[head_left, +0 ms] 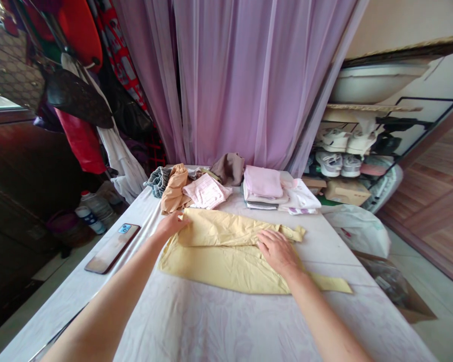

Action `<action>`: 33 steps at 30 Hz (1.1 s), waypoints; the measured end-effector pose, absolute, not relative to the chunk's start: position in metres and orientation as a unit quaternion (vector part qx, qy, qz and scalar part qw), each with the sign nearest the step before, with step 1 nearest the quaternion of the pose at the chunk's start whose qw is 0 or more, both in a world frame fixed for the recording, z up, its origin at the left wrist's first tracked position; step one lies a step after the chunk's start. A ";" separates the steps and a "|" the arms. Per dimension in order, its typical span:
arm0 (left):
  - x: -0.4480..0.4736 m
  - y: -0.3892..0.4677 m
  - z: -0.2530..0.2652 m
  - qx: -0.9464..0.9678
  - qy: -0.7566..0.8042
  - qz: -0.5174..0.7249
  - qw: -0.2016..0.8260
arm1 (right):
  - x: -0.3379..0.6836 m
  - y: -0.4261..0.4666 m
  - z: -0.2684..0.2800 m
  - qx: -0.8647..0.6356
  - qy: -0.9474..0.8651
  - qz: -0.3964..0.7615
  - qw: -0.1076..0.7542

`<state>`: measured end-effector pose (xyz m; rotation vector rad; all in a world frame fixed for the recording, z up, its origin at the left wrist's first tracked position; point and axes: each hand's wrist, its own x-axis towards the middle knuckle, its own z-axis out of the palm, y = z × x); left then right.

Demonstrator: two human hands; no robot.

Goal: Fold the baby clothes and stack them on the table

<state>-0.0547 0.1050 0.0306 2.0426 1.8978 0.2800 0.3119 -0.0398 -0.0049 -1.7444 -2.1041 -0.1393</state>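
A pale yellow garment lies across the middle of the table, its upper part folded over the lower and lightly creased. At its upper left corner, my left hand pinches the edge of the cloth between thumb and fingers. My right hand rests on the folded layer toward the right end, fingers stretched out over the fabric. Narrow ends of the garment stick out at the right, one beyond my right wrist. I cannot tell exactly what kind of garment it is.
Behind it lie a loose heap of clothes and a stack of folded clothes. A phone sits near the table's left edge. Purple curtains hang at the back. Bags hang at left; a shoe rack with shoes stands at right.
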 end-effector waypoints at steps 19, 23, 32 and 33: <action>0.006 0.080 0.005 0.862 0.489 0.125 0.052 | 0.278 -0.028 0.013 -0.636 -0.743 -0.008 0.207; 0.021 0.076 -0.004 0.852 0.517 0.070 0.046 | 0.241 0.003 0.022 -0.584 -0.783 0.043 0.209; 0.021 0.078 0.000 0.843 0.537 0.010 0.029 | 0.192 0.051 0.012 -0.614 -0.778 0.111 0.076; 0.021 0.079 -0.001 0.841 0.540 0.010 0.028 | 0.193 0.051 0.009 -0.623 -0.772 0.111 0.067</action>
